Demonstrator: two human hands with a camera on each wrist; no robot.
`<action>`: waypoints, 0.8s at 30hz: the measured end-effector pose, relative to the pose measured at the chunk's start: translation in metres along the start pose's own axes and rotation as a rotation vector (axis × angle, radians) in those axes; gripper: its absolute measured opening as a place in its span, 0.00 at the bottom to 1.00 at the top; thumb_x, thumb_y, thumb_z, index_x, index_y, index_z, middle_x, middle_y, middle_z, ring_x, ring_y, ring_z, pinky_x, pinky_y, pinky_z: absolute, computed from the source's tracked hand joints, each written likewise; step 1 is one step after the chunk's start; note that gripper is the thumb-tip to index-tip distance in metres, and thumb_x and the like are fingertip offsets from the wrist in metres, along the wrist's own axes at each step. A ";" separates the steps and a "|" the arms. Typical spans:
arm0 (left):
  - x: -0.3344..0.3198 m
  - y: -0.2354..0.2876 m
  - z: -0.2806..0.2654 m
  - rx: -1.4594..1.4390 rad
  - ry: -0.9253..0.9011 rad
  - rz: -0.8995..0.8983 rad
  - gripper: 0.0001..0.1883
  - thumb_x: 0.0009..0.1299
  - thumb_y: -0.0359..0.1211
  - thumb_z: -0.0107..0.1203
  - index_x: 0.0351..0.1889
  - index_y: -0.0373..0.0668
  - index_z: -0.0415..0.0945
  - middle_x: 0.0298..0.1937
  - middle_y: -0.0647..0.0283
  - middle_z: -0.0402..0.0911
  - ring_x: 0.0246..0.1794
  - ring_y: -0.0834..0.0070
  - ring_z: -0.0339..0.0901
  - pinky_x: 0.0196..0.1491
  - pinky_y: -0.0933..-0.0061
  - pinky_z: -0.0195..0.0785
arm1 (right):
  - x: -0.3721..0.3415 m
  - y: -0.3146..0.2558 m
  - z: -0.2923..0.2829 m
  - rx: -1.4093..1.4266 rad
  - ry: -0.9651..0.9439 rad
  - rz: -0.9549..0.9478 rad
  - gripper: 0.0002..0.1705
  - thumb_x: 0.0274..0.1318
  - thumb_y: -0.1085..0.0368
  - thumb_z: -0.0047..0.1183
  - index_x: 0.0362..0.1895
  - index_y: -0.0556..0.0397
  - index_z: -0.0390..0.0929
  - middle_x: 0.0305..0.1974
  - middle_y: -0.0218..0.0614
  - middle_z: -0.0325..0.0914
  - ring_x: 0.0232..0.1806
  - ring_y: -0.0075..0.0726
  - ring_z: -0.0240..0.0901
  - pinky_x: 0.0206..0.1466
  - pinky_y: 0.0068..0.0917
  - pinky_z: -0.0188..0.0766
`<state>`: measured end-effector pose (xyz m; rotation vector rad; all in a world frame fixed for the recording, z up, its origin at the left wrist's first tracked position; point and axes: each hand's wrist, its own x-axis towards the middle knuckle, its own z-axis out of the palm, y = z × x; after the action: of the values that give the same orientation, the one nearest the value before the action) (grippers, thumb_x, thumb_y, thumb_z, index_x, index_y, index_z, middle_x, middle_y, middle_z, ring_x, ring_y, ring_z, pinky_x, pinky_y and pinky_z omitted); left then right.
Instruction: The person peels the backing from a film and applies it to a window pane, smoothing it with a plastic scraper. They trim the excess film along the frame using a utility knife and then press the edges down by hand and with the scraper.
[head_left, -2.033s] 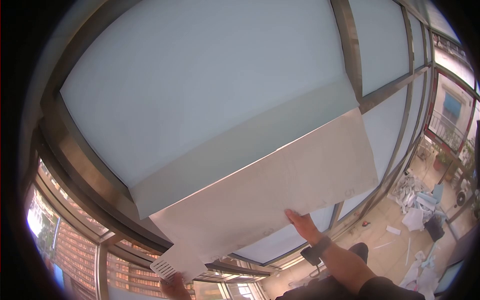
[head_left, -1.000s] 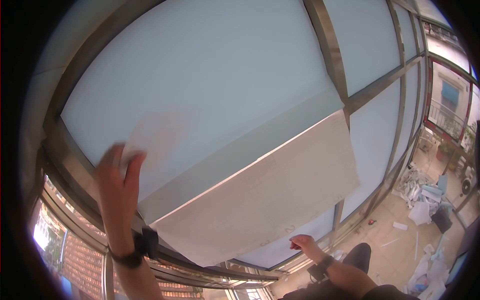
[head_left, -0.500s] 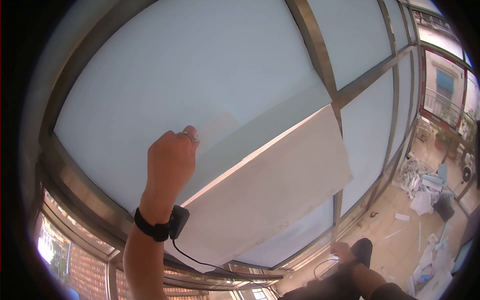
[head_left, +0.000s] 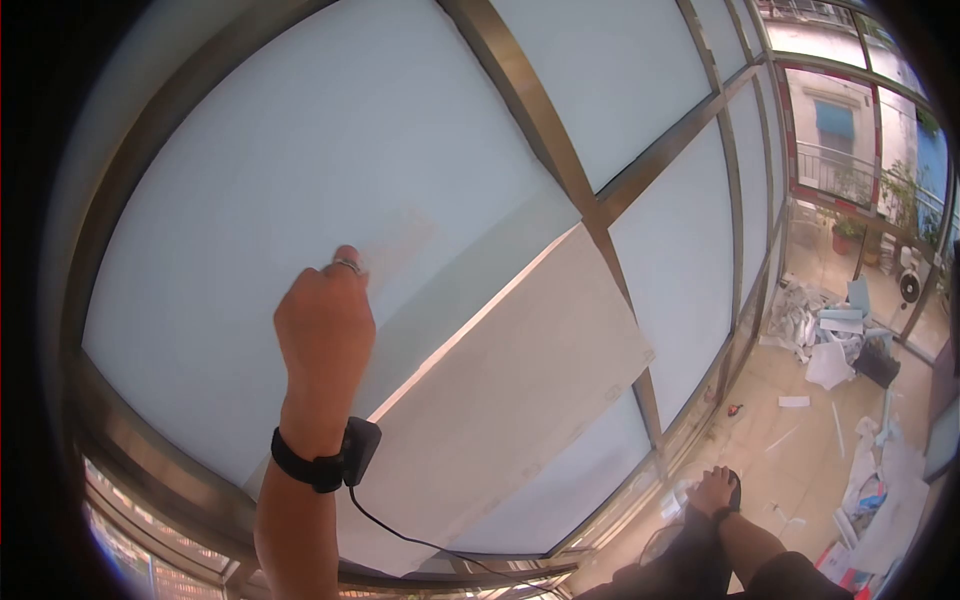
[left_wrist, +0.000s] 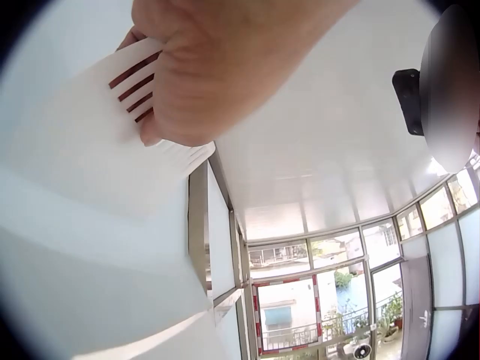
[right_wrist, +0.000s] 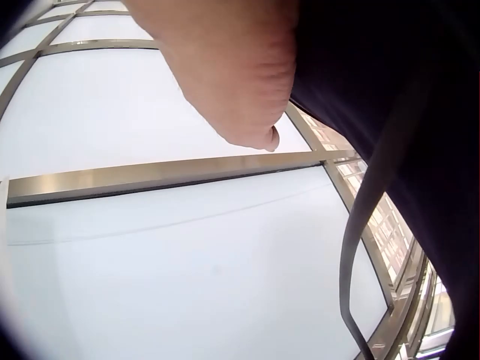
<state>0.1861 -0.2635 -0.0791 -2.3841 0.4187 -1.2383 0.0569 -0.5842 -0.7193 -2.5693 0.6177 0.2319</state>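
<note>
My left hand (head_left: 325,325) grips a thin white slotted card (left_wrist: 90,120), its thumb and fingers around the slotted end. The card lies against a large frosted pane (head_left: 260,170), just above a greyish strip (head_left: 455,270) along the pane's lower part. Below that strip a pale sheet (head_left: 510,390) hangs folded down, its upper edge slanting up to the metal frame. My right hand (head_left: 712,490) rests by the dark-clothed knee with its fingers loosely bent and holds nothing visible; in the right wrist view the hand (right_wrist: 232,75) hides most of its fingers.
Metal bars (head_left: 540,110) divide the panes. On the tiled floor (head_left: 770,440) at the right lie crumpled white sheets (head_left: 830,365), a dark box (head_left: 877,362) and scattered strips. A cable (head_left: 400,535) trails from the left wrist camera. Potted plants and a fan stand farther back.
My left hand has risen from the lower left with the card and now presses it on the pane. The right hand has left the hanging sheet and dropped to the knee. The head view has turned right.
</note>
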 end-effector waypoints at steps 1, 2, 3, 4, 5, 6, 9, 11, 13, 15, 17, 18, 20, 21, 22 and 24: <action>0.007 0.002 0.000 -0.006 0.028 -0.035 0.08 0.69 0.32 0.58 0.43 0.41 0.78 0.26 0.55 0.78 0.31 0.55 0.78 0.34 0.57 0.72 | -0.001 0.000 0.002 0.016 0.001 0.005 0.36 0.50 0.45 0.58 0.60 0.52 0.75 0.70 0.49 0.61 0.77 0.57 0.45 0.75 0.63 0.44; 0.011 0.005 0.000 -0.013 0.054 -0.071 0.08 0.69 0.32 0.58 0.44 0.40 0.78 0.26 0.55 0.78 0.31 0.56 0.78 0.33 0.57 0.72 | -0.002 0.001 0.004 0.021 0.000 0.013 0.36 0.50 0.45 0.58 0.60 0.52 0.75 0.70 0.49 0.61 0.77 0.57 0.45 0.75 0.63 0.44; 0.012 0.010 0.003 -0.018 0.056 -0.064 0.08 0.69 0.32 0.58 0.44 0.40 0.78 0.26 0.55 0.78 0.31 0.56 0.78 0.33 0.57 0.72 | -0.002 0.002 0.004 0.015 0.007 0.007 0.36 0.50 0.44 0.58 0.60 0.52 0.76 0.70 0.49 0.61 0.77 0.57 0.45 0.75 0.63 0.43; 0.012 0.019 0.008 0.002 0.001 -0.039 0.09 0.69 0.32 0.58 0.45 0.40 0.78 0.26 0.56 0.78 0.31 0.56 0.78 0.33 0.58 0.72 | -0.002 0.002 0.005 0.008 0.011 0.001 0.36 0.50 0.44 0.58 0.60 0.53 0.76 0.70 0.50 0.61 0.77 0.57 0.44 0.75 0.63 0.43; 0.012 0.026 0.012 0.024 -0.054 -0.011 0.09 0.69 0.32 0.59 0.45 0.40 0.78 0.26 0.56 0.78 0.31 0.57 0.78 0.32 0.59 0.72 | -0.003 0.002 0.006 0.014 0.008 0.009 0.36 0.50 0.44 0.58 0.60 0.53 0.76 0.70 0.50 0.61 0.77 0.57 0.44 0.75 0.63 0.43; 0.012 0.031 0.014 0.022 -0.052 -0.004 0.09 0.69 0.32 0.59 0.45 0.40 0.78 0.26 0.56 0.78 0.31 0.57 0.78 0.32 0.59 0.72 | -0.003 0.002 0.006 0.024 0.005 0.016 0.36 0.50 0.44 0.58 0.59 0.53 0.76 0.71 0.50 0.61 0.77 0.57 0.44 0.75 0.63 0.43; 0.020 0.043 0.017 -0.032 -0.013 0.078 0.09 0.70 0.32 0.57 0.46 0.40 0.78 0.26 0.56 0.79 0.31 0.57 0.78 0.33 0.59 0.72 | 0.003 0.003 0.004 0.031 -0.009 0.032 0.36 0.50 0.44 0.58 0.59 0.53 0.76 0.71 0.50 0.60 0.77 0.57 0.44 0.75 0.64 0.42; 0.039 0.046 0.015 0.000 -0.070 0.016 0.09 0.70 0.31 0.56 0.47 0.40 0.78 0.26 0.56 0.80 0.31 0.57 0.79 0.33 0.58 0.72 | 0.006 0.002 0.004 0.028 -0.023 0.039 0.36 0.50 0.45 0.58 0.59 0.53 0.76 0.71 0.50 0.60 0.77 0.57 0.44 0.75 0.65 0.42; 0.058 0.051 0.016 -0.024 -0.047 -0.009 0.10 0.71 0.31 0.56 0.47 0.40 0.78 0.26 0.56 0.80 0.31 0.57 0.80 0.34 0.58 0.72 | 0.005 0.001 0.009 0.023 0.001 0.026 0.35 0.49 0.45 0.58 0.57 0.53 0.78 0.70 0.50 0.61 0.77 0.58 0.45 0.74 0.65 0.42; 0.064 0.057 0.024 -0.050 -0.026 -0.038 0.10 0.71 0.31 0.55 0.48 0.40 0.77 0.26 0.55 0.81 0.32 0.57 0.80 0.34 0.57 0.73 | 0.005 -0.002 0.007 0.035 0.002 0.025 0.34 0.48 0.45 0.58 0.56 0.53 0.79 0.70 0.50 0.62 0.77 0.59 0.45 0.74 0.65 0.42; 0.064 0.069 0.038 -0.007 -0.052 0.033 0.10 0.70 0.31 0.55 0.48 0.40 0.77 0.27 0.55 0.82 0.32 0.57 0.81 0.35 0.58 0.73 | 0.006 -0.003 0.008 0.049 0.005 0.022 0.34 0.48 0.45 0.58 0.55 0.53 0.81 0.69 0.51 0.63 0.76 0.60 0.46 0.74 0.65 0.43; 0.065 0.074 0.039 -0.008 -0.049 0.039 0.10 0.70 0.31 0.55 0.48 0.40 0.77 0.27 0.55 0.82 0.32 0.57 0.81 0.35 0.58 0.73 | 0.007 -0.002 0.011 0.052 0.040 0.011 0.33 0.47 0.45 0.59 0.53 0.53 0.81 0.68 0.51 0.64 0.76 0.60 0.46 0.73 0.65 0.43; 0.068 0.081 0.038 -0.046 -0.054 0.099 0.11 0.70 0.31 0.55 0.49 0.39 0.77 0.28 0.54 0.82 0.32 0.55 0.81 0.35 0.57 0.74 | 0.008 -0.002 0.014 0.058 0.078 0.004 0.32 0.46 0.45 0.59 0.52 0.53 0.82 0.68 0.51 0.65 0.76 0.61 0.47 0.73 0.65 0.44; 0.074 0.080 0.036 -0.048 -0.052 0.100 0.11 0.70 0.31 0.55 0.49 0.39 0.77 0.28 0.54 0.82 0.32 0.55 0.81 0.35 0.57 0.74 | 0.007 -0.001 0.014 0.045 0.091 0.003 0.32 0.46 0.45 0.59 0.52 0.53 0.82 0.67 0.51 0.65 0.75 0.61 0.47 0.73 0.66 0.44; 0.084 0.077 0.034 -0.045 -0.004 0.085 0.12 0.70 0.32 0.55 0.50 0.39 0.77 0.28 0.54 0.82 0.32 0.55 0.81 0.35 0.57 0.74 | 0.008 0.000 0.014 0.033 0.106 0.001 0.32 0.47 0.45 0.58 0.51 0.53 0.82 0.66 0.51 0.66 0.75 0.60 0.48 0.73 0.66 0.44; 0.101 0.079 0.037 -0.045 0.041 0.079 0.13 0.70 0.32 0.55 0.51 0.39 0.77 0.28 0.54 0.82 0.32 0.54 0.81 0.35 0.56 0.74 | 0.009 -0.004 0.014 0.039 0.103 0.008 0.32 0.47 0.45 0.58 0.52 0.53 0.82 0.66 0.51 0.66 0.75 0.60 0.48 0.73 0.66 0.43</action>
<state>0.2671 -0.3684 -0.0662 -2.3589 0.5542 -1.2567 0.0662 -0.5777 -0.7320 -2.5535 0.6634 0.0899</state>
